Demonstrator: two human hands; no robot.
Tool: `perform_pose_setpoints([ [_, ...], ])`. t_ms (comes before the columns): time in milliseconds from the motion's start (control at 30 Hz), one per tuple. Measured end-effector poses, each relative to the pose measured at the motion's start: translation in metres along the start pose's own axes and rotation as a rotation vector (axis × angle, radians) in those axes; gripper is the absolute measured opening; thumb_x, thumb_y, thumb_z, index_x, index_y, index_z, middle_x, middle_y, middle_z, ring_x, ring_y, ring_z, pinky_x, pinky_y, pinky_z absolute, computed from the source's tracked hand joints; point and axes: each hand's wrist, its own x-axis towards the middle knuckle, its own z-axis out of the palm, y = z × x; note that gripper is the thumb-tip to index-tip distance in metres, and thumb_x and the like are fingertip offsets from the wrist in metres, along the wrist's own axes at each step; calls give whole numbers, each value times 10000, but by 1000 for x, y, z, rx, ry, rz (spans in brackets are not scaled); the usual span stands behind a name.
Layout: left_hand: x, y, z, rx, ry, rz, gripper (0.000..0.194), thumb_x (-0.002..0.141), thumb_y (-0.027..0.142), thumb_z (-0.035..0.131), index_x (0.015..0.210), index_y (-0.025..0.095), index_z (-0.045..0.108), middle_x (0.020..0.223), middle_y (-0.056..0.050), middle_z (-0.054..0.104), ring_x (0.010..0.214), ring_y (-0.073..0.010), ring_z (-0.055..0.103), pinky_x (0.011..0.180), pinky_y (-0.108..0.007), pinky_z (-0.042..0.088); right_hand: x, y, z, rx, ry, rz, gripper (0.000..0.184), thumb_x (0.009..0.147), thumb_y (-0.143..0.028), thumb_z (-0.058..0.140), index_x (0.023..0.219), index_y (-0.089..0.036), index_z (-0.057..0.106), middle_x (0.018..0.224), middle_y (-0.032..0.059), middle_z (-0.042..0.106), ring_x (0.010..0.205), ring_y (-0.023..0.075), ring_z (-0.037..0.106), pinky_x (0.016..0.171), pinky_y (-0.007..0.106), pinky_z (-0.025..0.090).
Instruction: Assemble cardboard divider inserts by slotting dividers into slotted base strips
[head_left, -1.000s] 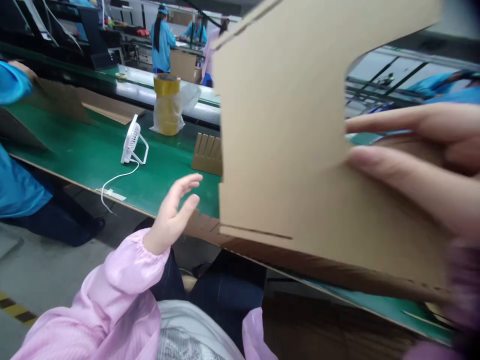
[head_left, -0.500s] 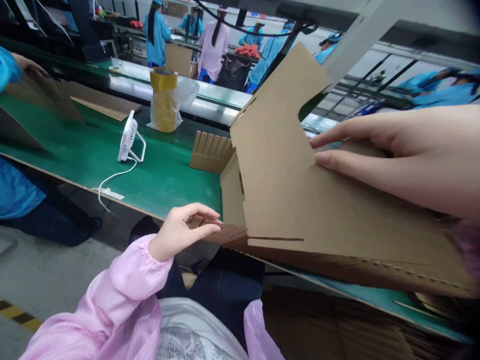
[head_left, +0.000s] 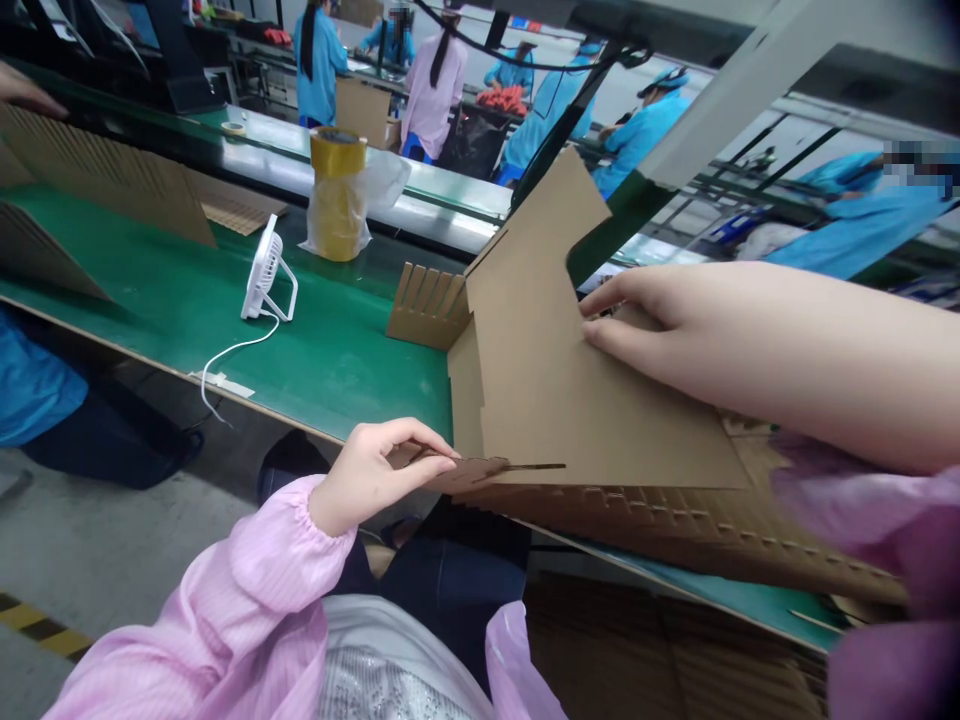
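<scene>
A large brown cardboard sheet (head_left: 570,400) with a curved cut-out lies tilted over a stack of slotted cardboard pieces (head_left: 675,520) at the near edge of the green table (head_left: 225,310). My right hand (head_left: 720,330) presses on the sheet's upper part, fingers together and gripping its edge at the cut-out. My left hand (head_left: 375,470) pinches the slotted corner of the stack at the table's edge. A small slotted cardboard piece (head_left: 427,305) stands just behind the sheet.
A small white fan (head_left: 264,280) with a cable stands on the table to the left. A yellow tape roll in a plastic bag (head_left: 337,200) is behind it. More cardboard sheets (head_left: 105,175) and a person's hand are at far left. Several workers stand beyond.
The sheet has come down from near my face to lie lower over the stack. My left hand went from open in the air to pinching the slotted corner.
</scene>
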Motion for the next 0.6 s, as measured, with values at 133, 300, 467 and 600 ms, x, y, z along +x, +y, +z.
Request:
perform_pose_setpoints([
  [133,0,1,0,-8,-1,-1,66,766,187,721,803,134,710,819,-61,751,764,-150,708,706,-209,558,-2,-6,0,-53,-34,59,242,888,-290,480,1060,-234,642,966,42,701,813,191,637,676,311,453],
  [300,0,-1,1,-14,2,-14,70,765,190,722,810,136,714,821,-60,751,771,-151,708,709,-209,557,-2,-13,-2,-166,-99,105,283,907,-293,437,1090,-233,644,876,61,685,786,204,628,632,304,422],
  [467,-1,-2,1,-25,-10,-20,64,772,188,716,816,141,713,822,-56,752,775,-151,709,715,-211,557,3,-12,6,-191,-95,72,285,900,-271,422,1080,-218,637,926,64,690,806,209,631,658,304,433],
  [600,-1,-2,1,-42,-19,-13,59,778,188,712,817,144,711,831,-55,754,785,-152,712,725,-213,559,8,-13,13,-195,-116,48,301,908,-274,390,1076,-229,635,921,57,694,818,216,637,686,314,447],
])
